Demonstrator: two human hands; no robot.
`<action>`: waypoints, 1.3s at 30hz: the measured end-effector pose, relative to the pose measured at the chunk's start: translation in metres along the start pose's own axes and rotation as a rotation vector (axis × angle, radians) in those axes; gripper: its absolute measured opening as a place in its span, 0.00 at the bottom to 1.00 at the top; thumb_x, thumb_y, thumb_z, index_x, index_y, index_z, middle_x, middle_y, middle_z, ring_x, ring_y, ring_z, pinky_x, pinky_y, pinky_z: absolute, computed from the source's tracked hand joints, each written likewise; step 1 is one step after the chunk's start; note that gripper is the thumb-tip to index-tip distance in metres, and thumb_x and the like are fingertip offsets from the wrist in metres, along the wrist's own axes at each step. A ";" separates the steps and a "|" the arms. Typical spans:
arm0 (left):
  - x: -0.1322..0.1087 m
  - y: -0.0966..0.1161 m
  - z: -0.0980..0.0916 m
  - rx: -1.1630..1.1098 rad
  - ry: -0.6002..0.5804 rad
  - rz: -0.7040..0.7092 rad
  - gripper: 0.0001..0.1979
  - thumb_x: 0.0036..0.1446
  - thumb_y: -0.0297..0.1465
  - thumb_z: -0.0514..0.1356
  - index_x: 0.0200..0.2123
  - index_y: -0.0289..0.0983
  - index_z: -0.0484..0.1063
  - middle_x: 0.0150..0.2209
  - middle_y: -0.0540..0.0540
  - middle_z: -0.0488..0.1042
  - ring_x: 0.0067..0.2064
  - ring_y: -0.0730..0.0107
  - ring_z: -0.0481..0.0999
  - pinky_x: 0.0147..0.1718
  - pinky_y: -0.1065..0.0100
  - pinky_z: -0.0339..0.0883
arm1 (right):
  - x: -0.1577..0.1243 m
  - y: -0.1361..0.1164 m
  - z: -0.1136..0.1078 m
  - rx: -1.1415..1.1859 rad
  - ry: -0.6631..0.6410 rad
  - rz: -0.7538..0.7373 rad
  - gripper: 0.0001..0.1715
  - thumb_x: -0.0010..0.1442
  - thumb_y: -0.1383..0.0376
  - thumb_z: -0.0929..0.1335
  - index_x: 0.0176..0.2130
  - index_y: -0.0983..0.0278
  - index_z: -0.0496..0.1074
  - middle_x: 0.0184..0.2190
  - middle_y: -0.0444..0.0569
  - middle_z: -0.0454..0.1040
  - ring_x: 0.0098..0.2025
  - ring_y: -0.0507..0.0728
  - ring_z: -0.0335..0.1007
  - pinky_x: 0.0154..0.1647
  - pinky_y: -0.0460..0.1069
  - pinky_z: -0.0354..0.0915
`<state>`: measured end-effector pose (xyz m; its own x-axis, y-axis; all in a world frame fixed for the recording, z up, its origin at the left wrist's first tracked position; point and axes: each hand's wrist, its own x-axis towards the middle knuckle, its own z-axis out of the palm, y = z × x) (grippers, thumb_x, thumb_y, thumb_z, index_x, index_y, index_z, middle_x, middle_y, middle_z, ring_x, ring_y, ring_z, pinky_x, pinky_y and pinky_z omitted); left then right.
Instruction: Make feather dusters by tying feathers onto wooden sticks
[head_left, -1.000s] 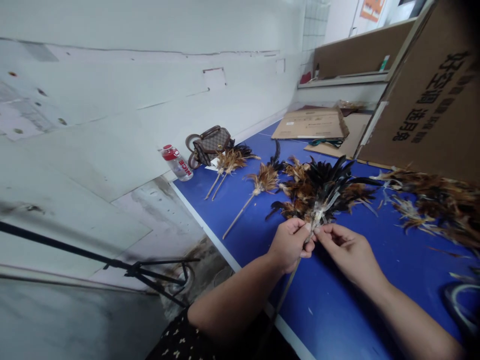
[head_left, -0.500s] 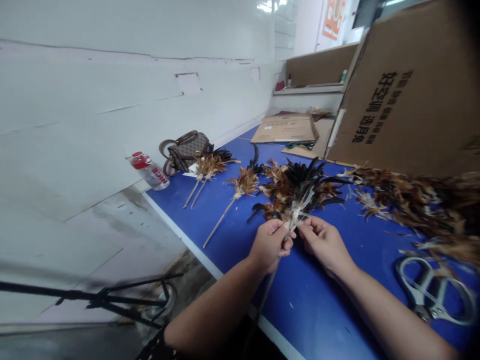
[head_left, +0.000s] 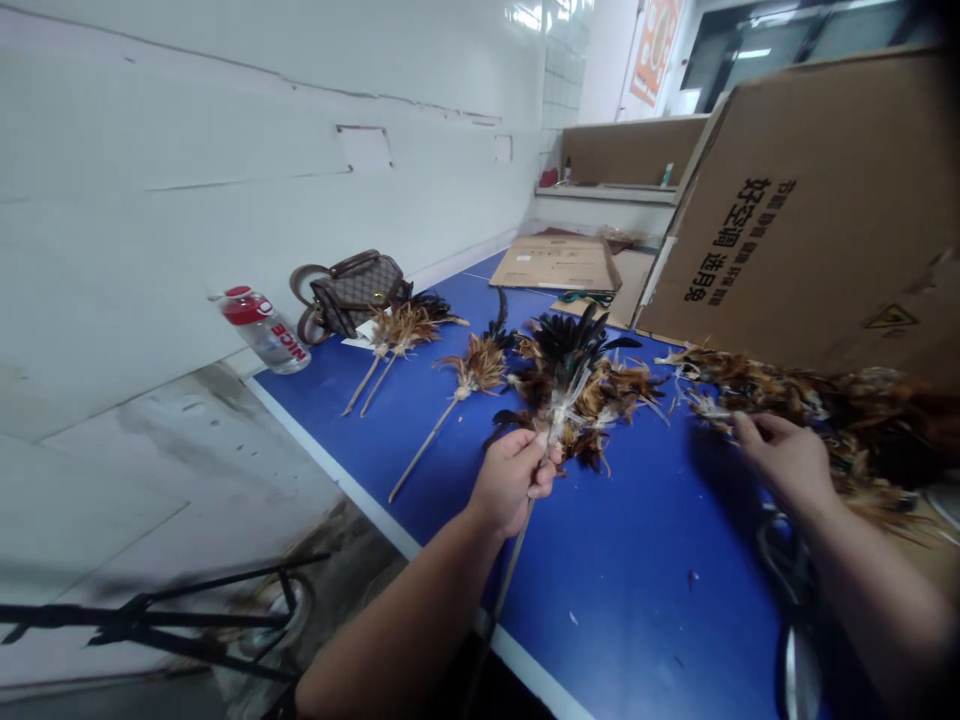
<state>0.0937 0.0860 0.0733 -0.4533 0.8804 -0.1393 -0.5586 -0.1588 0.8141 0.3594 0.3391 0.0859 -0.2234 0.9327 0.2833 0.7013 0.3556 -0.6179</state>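
My left hand (head_left: 516,478) is closed around the thin stick (head_left: 508,580) of a feather duster, just below its binding. Black feathers (head_left: 568,345) fan out from the top of this stick, with whitish quills (head_left: 561,408) gathered at the base. On the right, my right hand (head_left: 787,462) reaches to the near edge of a pile of brown feathers (head_left: 795,385). Its thumb and forefinger pinch together at a pale feather quill (head_left: 712,412). Loose brown feathers (head_left: 611,390) lie behind the duster I hold.
A feather-tipped stick (head_left: 424,450) and two more feathered sticks (head_left: 375,378) lie leftward on the blue table (head_left: 622,600). Scissors (head_left: 799,665) lie under my right forearm. A bottle (head_left: 270,335), handbag (head_left: 360,290), flat cardboard (head_left: 555,265) and a standing cardboard sheet (head_left: 825,220) border the table.
My right hand has left the duster's binding and moved right to the feather pile. My left hand still grips the stick. The view has shifted slightly rightward.
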 end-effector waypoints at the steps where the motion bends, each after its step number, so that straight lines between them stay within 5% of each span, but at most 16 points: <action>1: -0.001 -0.001 0.002 0.000 -0.015 -0.012 0.26 0.49 0.46 0.78 0.32 0.34 0.70 0.32 0.46 0.75 0.23 0.83 0.62 0.19 0.75 0.46 | 0.004 0.005 -0.002 -0.063 -0.036 -0.007 0.12 0.65 0.60 0.69 0.34 0.62 0.79 0.25 0.55 0.74 0.26 0.62 0.67 0.34 0.57 0.62; 5: -0.006 -0.006 0.009 0.014 -0.062 -0.072 0.26 0.49 0.46 0.78 0.32 0.34 0.69 0.31 0.46 0.75 0.23 0.83 0.63 0.19 0.75 0.46 | 0.014 0.017 0.000 -0.166 -0.176 -0.050 0.11 0.61 0.70 0.71 0.37 0.62 0.86 0.34 0.56 0.75 0.37 0.63 0.74 0.46 0.56 0.64; 11: -0.005 -0.011 0.011 0.034 -0.089 -0.105 0.26 0.48 0.46 0.78 0.32 0.34 0.69 0.32 0.46 0.75 0.23 0.83 0.64 0.20 0.75 0.46 | 0.013 0.007 0.002 -0.052 -0.198 -0.057 0.07 0.64 0.69 0.72 0.34 0.63 0.81 0.39 0.55 0.76 0.37 0.60 0.70 0.45 0.56 0.62; 13: -0.004 -0.012 0.011 0.027 -0.088 -0.103 0.27 0.47 0.46 0.79 0.32 0.34 0.69 0.31 0.46 0.75 0.23 0.82 0.64 0.20 0.74 0.47 | 0.004 -0.004 -0.001 0.060 -0.205 -0.038 0.07 0.67 0.62 0.72 0.36 0.62 0.79 0.34 0.53 0.76 0.32 0.59 0.68 0.40 0.56 0.62; 17: -0.003 -0.015 0.012 0.010 -0.104 -0.095 0.27 0.47 0.45 0.79 0.32 0.34 0.69 0.31 0.46 0.76 0.23 0.81 0.66 0.21 0.74 0.49 | -0.031 -0.038 -0.005 0.434 -0.335 -0.013 0.27 0.67 0.40 0.71 0.35 0.60 0.76 0.25 0.47 0.70 0.26 0.56 0.63 0.30 0.54 0.63; 20: -0.003 -0.021 0.014 0.002 -0.131 -0.098 0.26 0.49 0.43 0.79 0.33 0.35 0.68 0.31 0.46 0.76 0.24 0.80 0.66 0.22 0.74 0.50 | -0.065 -0.071 -0.002 0.864 -0.490 0.069 0.26 0.57 0.44 0.81 0.32 0.62 0.78 0.25 0.46 0.70 0.23 0.50 0.55 0.24 0.50 0.59; 23: -0.003 -0.028 0.016 0.011 -0.133 -0.095 0.26 0.50 0.43 0.78 0.35 0.36 0.67 0.31 0.46 0.76 0.24 0.79 0.67 0.23 0.74 0.51 | -0.096 -0.099 0.007 0.992 -0.589 0.109 0.21 0.59 0.49 0.81 0.33 0.63 0.80 0.25 0.46 0.71 0.22 0.48 0.55 0.23 0.48 0.59; 31: -0.007 -0.036 0.018 0.023 -0.161 -0.084 0.23 0.52 0.41 0.77 0.37 0.35 0.69 0.33 0.44 0.77 0.26 0.78 0.69 0.23 0.73 0.52 | -0.125 -0.104 0.050 0.983 -0.493 0.053 0.19 0.63 0.48 0.79 0.40 0.60 0.80 0.32 0.49 0.79 0.24 0.51 0.64 0.24 0.48 0.65; 39: -0.009 -0.041 0.020 0.131 -0.187 -0.065 0.19 0.59 0.43 0.71 0.37 0.34 0.72 0.35 0.43 0.77 0.27 0.77 0.69 0.24 0.72 0.56 | -0.132 -0.099 0.057 0.960 -0.415 0.054 0.20 0.64 0.48 0.79 0.41 0.61 0.80 0.29 0.47 0.78 0.23 0.51 0.66 0.23 0.47 0.65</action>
<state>0.1347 0.0933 0.0523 -0.2759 0.9563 -0.0967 -0.4818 -0.0505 0.8748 0.2807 0.1837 0.0679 -0.5498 0.8318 0.0765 -0.0748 0.0422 -0.9963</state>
